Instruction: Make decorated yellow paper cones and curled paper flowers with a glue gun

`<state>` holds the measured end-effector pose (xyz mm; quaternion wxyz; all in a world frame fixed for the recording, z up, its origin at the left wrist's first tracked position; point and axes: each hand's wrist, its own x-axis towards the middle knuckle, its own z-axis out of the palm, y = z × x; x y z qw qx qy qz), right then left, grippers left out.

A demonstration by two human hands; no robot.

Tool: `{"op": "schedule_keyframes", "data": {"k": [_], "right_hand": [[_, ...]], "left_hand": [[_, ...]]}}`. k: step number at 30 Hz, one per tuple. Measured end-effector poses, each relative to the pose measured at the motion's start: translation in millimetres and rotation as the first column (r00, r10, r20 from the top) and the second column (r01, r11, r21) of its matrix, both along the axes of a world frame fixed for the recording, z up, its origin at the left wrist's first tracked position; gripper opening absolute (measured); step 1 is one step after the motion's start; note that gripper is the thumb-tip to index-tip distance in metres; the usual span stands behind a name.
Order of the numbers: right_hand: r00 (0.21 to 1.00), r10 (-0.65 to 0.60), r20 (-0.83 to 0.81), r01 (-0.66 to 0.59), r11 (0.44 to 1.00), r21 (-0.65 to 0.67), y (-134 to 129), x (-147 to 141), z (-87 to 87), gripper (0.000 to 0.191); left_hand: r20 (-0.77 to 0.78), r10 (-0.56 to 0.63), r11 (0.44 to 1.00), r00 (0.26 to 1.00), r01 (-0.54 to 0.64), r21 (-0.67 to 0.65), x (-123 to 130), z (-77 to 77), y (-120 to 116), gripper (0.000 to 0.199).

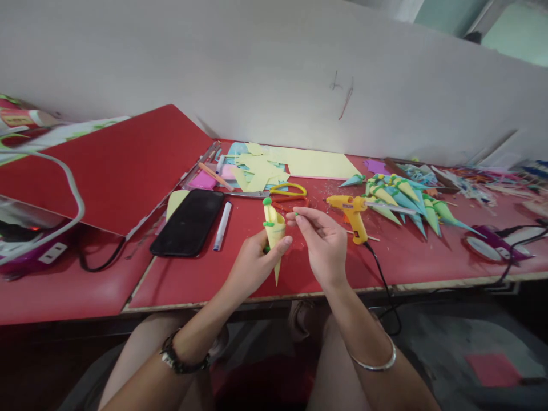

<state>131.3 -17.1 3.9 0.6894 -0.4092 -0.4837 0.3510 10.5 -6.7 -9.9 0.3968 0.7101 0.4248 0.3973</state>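
Note:
My left hand (257, 254) is closed round a yellow paper cone (274, 231), its narrow tip pointing down. Green trim crosses the cone near its mouth, and a green tuft (267, 201) tops it. Just to the right, my right hand (322, 240) pinches a tiny green piece (296, 214) between thumb and fingertip, a little apart from the cone. Beyond the hands lie scissors (289, 191) with yellow and red handles. A yellow glue gun (354, 216) rests to the right of my right hand.
Yellow and blue cones (402, 197) are heaped at the right. Paper scraps (257, 168) and a yellow sheet (317, 162) lie by the wall. A black phone (188, 222) and a white marker (222, 226) are on the left. A purple power strip (499, 242) and cables sit far right.

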Motion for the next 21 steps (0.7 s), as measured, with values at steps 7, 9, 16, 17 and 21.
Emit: {"op": "schedule_keyframes", "data": {"k": [7, 9, 16, 17, 21], "right_hand": [[0.975, -0.02, 0.221, -0.013, 0.989, 0.147, -1.7, -0.6, 1.2, 0.007], [0.952, -0.035, 0.304, -0.025, 0.981, 0.192, -1.8, -0.1, 1.8, 0.009], [0.93, -0.014, 0.367, -0.054, 0.983, 0.175, -3.0, 0.4, 2.9, 0.013], [0.931, -0.012, 0.365, -0.052, 0.985, 0.167, -3.3, 0.3, 3.0, 0.013], [0.923, 0.013, 0.385, -0.07, 0.988, 0.136, -4.2, 0.4, 3.6, 0.014]], "left_hand": [[-0.034, 0.008, 1.0, 0.999, -0.007, 0.015, -0.6, 0.5, 0.7, 0.029], [-0.062, 0.025, 0.999, 0.998, -0.024, 0.024, -0.9, 0.0, 0.7, 0.031], [-0.167, 0.074, 0.997, 0.983, -0.069, 0.033, -0.8, -0.5, 0.5, 0.032], [-0.177, 0.077, 0.997, 0.981, -0.072, 0.032, -0.7, -0.2, 0.4, 0.032], [-0.21, 0.09, 0.996, 0.974, -0.083, 0.042, -1.3, 0.5, -0.2, 0.031]]}}
